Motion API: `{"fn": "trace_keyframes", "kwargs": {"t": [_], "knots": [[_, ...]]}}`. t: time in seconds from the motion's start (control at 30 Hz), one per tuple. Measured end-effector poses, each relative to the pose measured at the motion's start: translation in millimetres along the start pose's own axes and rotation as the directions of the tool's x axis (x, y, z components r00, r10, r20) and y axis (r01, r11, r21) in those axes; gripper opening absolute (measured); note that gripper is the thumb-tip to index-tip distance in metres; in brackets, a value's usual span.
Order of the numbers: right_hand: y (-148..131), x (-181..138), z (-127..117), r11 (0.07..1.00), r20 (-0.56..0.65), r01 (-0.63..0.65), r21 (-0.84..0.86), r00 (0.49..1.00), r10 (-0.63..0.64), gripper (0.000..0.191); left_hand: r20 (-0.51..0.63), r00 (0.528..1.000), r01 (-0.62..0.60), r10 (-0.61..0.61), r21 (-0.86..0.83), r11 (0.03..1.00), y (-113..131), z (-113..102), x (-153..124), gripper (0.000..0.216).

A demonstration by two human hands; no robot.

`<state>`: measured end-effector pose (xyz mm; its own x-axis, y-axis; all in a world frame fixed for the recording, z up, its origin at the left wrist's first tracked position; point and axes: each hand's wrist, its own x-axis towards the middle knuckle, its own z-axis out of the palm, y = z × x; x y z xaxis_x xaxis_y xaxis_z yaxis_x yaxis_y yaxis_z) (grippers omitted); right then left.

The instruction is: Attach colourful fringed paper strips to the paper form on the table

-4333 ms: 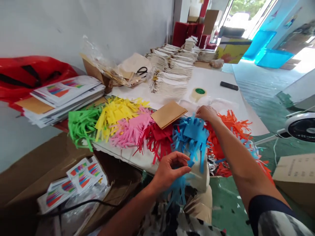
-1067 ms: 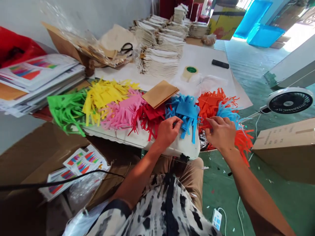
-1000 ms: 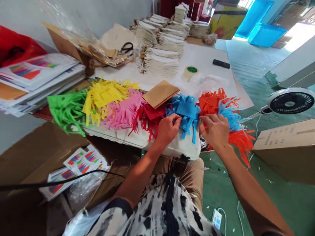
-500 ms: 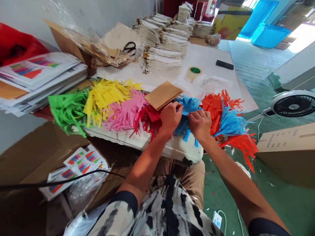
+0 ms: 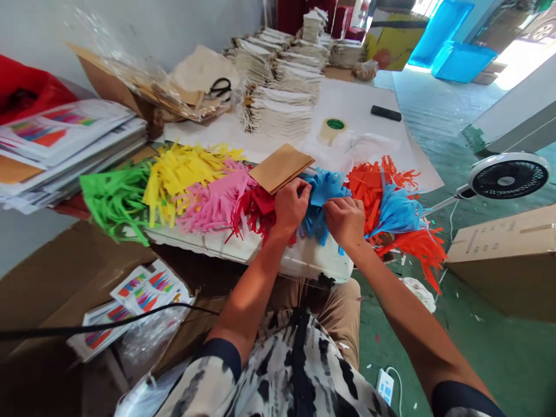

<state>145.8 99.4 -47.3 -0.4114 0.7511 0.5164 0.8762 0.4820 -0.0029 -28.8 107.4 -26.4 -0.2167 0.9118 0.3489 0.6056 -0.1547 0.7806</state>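
Note:
Fingers closed, my left hand (image 5: 290, 204) pinches at the left side of a blue fringed paper tassel (image 5: 325, 184). My right hand (image 5: 346, 219) grips the tassel's lower right edge, its fingertips bent over the paper. Part of the blue strips hangs below, between the two hands. Just behind my left hand lies a small stack of folded brown paper (image 5: 281, 167). Dark red fringed paper (image 5: 257, 209) shows to the left of that hand. Orange-red fringe (image 5: 367, 182) and a second blue tassel (image 5: 397, 209) are to the right.
Pink (image 5: 217, 194), yellow (image 5: 185, 174) and green fringes (image 5: 115, 197) line the table's front edge. Behind are bundled white stacks (image 5: 282, 110), a tape roll (image 5: 333, 130), a black phone-like object (image 5: 386, 113) and scissors (image 5: 220, 88). A fan (image 5: 508, 178) stands right, above a carton (image 5: 504, 272).
The whole view has shifted slightly, so things sit a bit further left. Both hands stay on the blue tassel, and less of its strips hangs below my right hand.

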Motion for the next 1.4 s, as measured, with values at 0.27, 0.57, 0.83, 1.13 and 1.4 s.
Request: {"fn": "trace_keyframes", "kwargs": {"t": [0.27,0.57,0.83,1.13,1.4], "knots": [[-39.7,12.7,-2.0,0.985,-0.036,0.063,0.159,0.998,-0.058,0.024,-0.183,0.980,-0.015,0.074,0.304,0.953,-38.3,-58.9,-82.6,0.010],[-85.7,16.9,-5.5,0.971,0.080,0.143,0.190,0.984,-0.160,0.028,-0.085,0.984,-0.102,0.159,0.462,0.881,-70.8,-66.1,-58.2,0.022],[-3.3,-128.4,-100.6,0.979,0.021,-0.188,-0.077,0.982,0.190,0.031,-0.136,0.985,-0.077,0.106,0.202,0.976,-69.3,-71.4,-56.2,0.011],[46.2,-220.0,-113.3,0.830,-0.042,-0.500,-0.247,0.861,0.506,0.043,-0.184,0.983,0.022,-0.007,0.081,0.996,-43.6,-91.1,-23.5,0.009],[-4.1,-125.6,-105.7,0.979,-0.182,-0.181,0.095,0.964,0.195,0.037,-0.297,0.951,-0.116,0.090,-0.071,0.991,-28.5,-109.9,21.0,0.010]]}}
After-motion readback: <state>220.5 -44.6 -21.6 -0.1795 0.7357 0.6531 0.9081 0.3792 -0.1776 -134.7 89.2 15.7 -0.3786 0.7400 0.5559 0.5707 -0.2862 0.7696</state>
